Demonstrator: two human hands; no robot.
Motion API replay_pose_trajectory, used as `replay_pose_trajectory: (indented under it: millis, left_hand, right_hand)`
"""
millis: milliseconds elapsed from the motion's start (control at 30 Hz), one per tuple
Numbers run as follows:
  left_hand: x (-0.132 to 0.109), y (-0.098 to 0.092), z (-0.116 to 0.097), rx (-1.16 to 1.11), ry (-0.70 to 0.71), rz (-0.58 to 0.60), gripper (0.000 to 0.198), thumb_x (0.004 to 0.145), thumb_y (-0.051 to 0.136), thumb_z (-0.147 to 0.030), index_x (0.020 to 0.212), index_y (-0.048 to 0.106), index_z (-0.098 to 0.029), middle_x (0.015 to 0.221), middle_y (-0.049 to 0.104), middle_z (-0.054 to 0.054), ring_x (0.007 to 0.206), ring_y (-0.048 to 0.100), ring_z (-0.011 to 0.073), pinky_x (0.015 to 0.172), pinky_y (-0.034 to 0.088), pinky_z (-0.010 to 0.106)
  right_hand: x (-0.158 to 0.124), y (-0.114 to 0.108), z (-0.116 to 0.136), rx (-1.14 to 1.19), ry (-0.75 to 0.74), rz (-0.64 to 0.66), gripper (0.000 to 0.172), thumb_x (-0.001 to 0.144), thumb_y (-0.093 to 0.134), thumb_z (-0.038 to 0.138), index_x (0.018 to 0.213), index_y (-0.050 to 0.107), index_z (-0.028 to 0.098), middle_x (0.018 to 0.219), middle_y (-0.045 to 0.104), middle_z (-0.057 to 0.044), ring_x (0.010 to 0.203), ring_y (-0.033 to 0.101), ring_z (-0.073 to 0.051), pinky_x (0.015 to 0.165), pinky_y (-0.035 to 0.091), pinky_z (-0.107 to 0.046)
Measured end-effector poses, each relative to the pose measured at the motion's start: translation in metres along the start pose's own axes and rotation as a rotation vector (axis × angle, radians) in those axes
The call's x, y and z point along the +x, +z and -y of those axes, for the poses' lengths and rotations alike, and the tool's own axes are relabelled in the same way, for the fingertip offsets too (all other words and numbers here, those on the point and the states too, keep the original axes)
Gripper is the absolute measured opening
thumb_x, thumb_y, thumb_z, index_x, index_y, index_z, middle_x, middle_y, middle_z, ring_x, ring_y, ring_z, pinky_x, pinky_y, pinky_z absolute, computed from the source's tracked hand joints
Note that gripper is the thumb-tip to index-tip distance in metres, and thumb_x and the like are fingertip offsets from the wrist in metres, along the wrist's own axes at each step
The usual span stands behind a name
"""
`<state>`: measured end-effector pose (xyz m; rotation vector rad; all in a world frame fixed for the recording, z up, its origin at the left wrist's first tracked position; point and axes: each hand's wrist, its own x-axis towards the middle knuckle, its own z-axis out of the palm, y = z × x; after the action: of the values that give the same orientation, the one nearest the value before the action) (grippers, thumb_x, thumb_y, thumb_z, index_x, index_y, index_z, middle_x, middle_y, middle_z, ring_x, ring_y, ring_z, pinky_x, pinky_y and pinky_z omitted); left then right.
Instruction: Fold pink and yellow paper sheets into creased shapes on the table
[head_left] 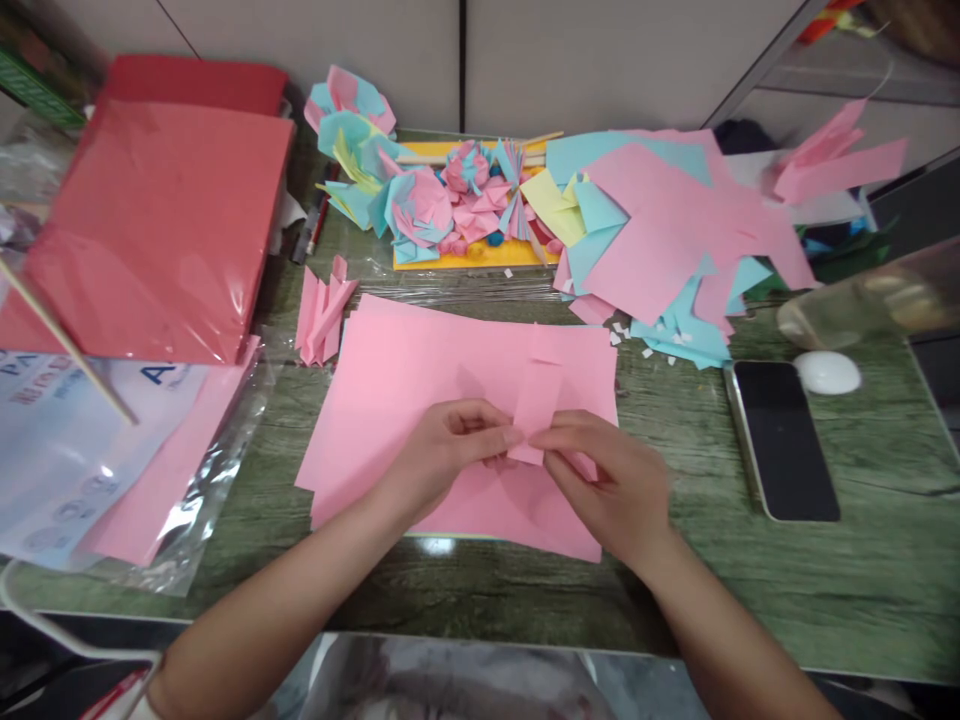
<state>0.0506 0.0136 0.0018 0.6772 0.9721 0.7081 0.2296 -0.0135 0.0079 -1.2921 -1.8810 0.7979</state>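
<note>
My left hand and my right hand meet over a stack of pink paper sheets on the green table. Both pinch the lower end of a narrow pink paper strip that stands up from the sheets and looks folded. Fingers of both hands are closed on the strip, thumbs and forefingers nearly touching each other. A small bundle of folded pink strips lies just left of the sheets.
A wrapped red paper pack sits at the left, with a plastic sleeve and a thin wooden stick. Paper flowers on a yellow board and loose pink and blue sheets lie behind. A black phone and a white round object are at the right.
</note>
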Motion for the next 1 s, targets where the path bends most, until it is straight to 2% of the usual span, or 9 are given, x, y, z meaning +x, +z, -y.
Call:
replay_pose_trajectory:
  millis: [67,167,433,667,1000]
  left_hand:
    - [0.001,0.0,0.001,0.036,0.009,-0.036,0.013,0.068,0.074,-0.024,0.065,0.065,-0.015,0.056,0.059,-0.004,0.053,0.052,0.0063,0.056,0.041,0.019]
    - [0.001,-0.001,0.001,0.092,0.018,-0.049,0.011,0.069,0.074,-0.025,0.068,0.068,-0.016,0.058,0.063,-0.003,0.053,0.054,0.0072,0.057,0.044,0.02]
    - [-0.001,-0.001,0.002,0.119,0.049,0.017,0.01,0.068,0.075,-0.023,0.073,0.071,-0.016,0.066,0.068,-0.001,0.061,0.059,0.0084,0.061,0.047,0.019]
    - [-0.003,-0.001,0.003,0.146,0.067,0.041,0.008,0.07,0.073,-0.019,0.077,0.07,-0.017,0.074,0.07,0.0,0.07,0.061,0.0098,0.069,0.048,0.02]
    - [-0.006,0.009,-0.002,0.329,0.088,-0.083,0.015,0.065,0.075,-0.022,0.074,0.067,-0.014,0.072,0.07,0.002,0.066,0.063,0.0117,0.064,0.051,0.021]
  right_hand:
    - [0.003,-0.001,0.001,0.074,0.077,0.047,0.024,0.077,0.058,0.01,0.092,0.064,0.028,0.09,0.066,-0.001,0.086,0.062,-0.017,0.076,0.049,-0.032]
    - [0.006,-0.002,0.002,0.237,0.18,0.088,0.02,0.074,0.066,0.014,0.089,0.065,0.028,0.087,0.066,0.0,0.083,0.061,-0.016,0.074,0.048,-0.031]
    - [0.006,0.001,-0.002,0.457,0.346,0.05,0.007,0.075,0.068,0.021,0.08,0.064,0.024,0.077,0.064,0.001,0.073,0.06,-0.013,0.068,0.049,-0.027]
    - [0.006,0.004,-0.003,0.417,0.36,-0.039,0.011,0.075,0.068,0.019,0.079,0.06,0.024,0.077,0.06,0.004,0.071,0.057,-0.01,0.067,0.046,-0.024]
    - [0.005,0.008,-0.004,0.416,0.383,-0.044,0.009,0.076,0.067,0.02,0.079,0.059,0.024,0.076,0.059,0.003,0.072,0.056,-0.011,0.067,0.046,-0.025]
